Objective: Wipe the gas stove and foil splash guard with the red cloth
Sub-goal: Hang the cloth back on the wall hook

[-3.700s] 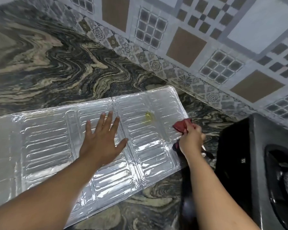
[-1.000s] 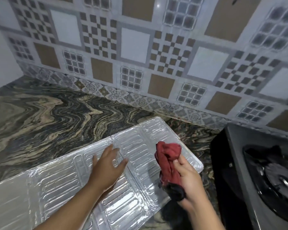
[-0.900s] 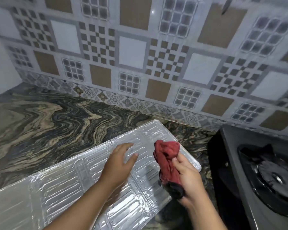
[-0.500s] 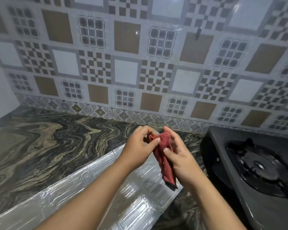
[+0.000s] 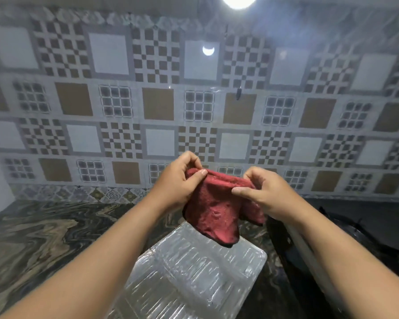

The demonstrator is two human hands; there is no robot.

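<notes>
The marble counter (image 5: 44,238) carries the foil splash guard (image 5: 194,279), lying flat beneath the raised arms, and the gas stove (image 5: 366,229) sits dark at the right edge. The red cloth (image 5: 213,210) hangs in the air above the guard's far end, well clear of it. The left hand (image 5: 177,183) pinches one top corner and the right hand (image 5: 260,192) pinches the other. The thin foil could buckle or slide under a hard wipe, since neither hand steadies it.
</notes>
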